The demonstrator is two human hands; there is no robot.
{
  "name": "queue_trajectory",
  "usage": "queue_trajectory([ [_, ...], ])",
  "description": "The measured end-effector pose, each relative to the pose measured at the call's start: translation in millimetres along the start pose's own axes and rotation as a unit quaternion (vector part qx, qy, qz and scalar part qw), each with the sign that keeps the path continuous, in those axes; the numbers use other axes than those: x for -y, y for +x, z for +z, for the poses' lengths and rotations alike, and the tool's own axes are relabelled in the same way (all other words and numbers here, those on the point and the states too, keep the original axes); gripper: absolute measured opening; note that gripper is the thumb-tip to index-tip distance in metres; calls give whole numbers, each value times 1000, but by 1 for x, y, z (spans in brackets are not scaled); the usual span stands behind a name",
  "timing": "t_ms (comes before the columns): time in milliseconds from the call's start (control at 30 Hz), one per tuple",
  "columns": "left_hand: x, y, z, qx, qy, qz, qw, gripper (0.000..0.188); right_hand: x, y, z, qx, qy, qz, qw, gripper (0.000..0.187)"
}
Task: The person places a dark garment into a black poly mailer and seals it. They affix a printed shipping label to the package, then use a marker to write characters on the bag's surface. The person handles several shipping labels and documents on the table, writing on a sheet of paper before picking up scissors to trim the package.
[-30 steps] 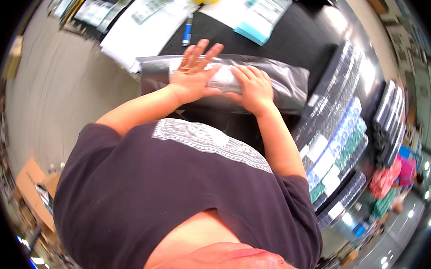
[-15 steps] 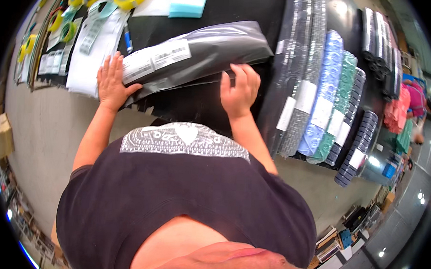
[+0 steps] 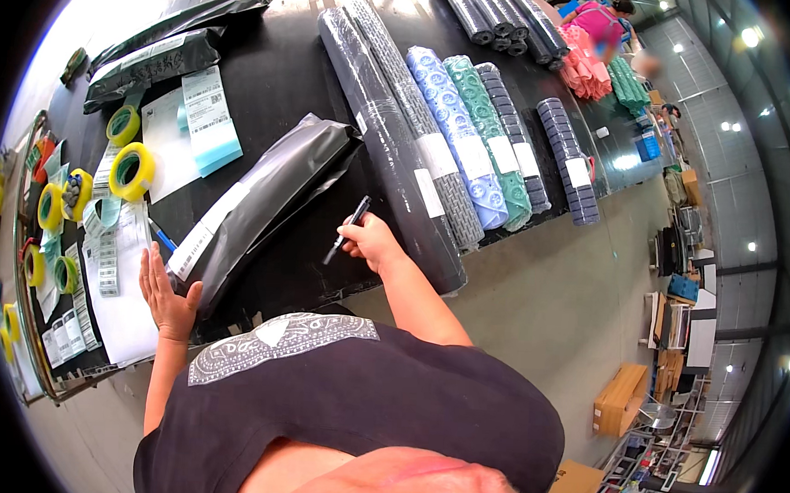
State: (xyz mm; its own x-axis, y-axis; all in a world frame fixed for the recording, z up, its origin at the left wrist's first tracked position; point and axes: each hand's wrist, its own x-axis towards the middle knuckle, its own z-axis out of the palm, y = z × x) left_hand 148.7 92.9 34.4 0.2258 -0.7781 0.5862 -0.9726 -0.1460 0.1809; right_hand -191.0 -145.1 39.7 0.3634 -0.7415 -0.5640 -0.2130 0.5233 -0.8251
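In front of me a long black plastic mailer bag [image 3: 278,189] lies slantwise on the black table, with a white label [image 3: 203,241] along its left part. My left hand [image 3: 170,303] rests at the bag's near left end, fingers stretched out and thumb against the plastic. To the right of the bag, my right hand [image 3: 373,243] is closed around a black marker [image 3: 347,229], held slanting above the table. A blue pen [image 3: 162,235] lies beside my left fingertips, partly over white sheets [image 3: 123,314].
Several wrapped rolls, including a grey one [image 3: 391,141], a blue one [image 3: 457,135] and a green one [image 3: 488,140], lie to the right. Yellow tape rolls [image 3: 132,172] and labels [image 3: 214,115] sit on the left, with packed black bags [image 3: 156,67] behind. A co-worker [image 3: 598,31] stands far right.
My right hand, free of anything visible before, now holds the black marker. The view has swung right, and the bag appears more steeply slanted. My left hand stays by its near end.
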Motion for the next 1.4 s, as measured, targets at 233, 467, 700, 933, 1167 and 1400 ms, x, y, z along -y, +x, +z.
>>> queue_trajectory([
  [233,-52,36,-51,172,-357,-58,916,51,25,-67,115,267,116,-194,937,14],
  [467,-60,47,-60,344,-352,-31,870,24,18,-89,158,278,56,-285,916,19],
  [700,-63,53,-77,364,-314,-54,875,23,30,-101,158,265,-42,-280,922,14],
  [933,-58,46,-66,350,-303,-49,885,21,30,-88,144,271,36,-270,923,16],
  [1167,-68,43,-47,338,-440,-175,813,14,24,-90,133,189,78,-310,929,38],
  [1400,-97,59,-53,438,-357,-27,824,21,35,-93,114,297,9,-216,930,12],
])
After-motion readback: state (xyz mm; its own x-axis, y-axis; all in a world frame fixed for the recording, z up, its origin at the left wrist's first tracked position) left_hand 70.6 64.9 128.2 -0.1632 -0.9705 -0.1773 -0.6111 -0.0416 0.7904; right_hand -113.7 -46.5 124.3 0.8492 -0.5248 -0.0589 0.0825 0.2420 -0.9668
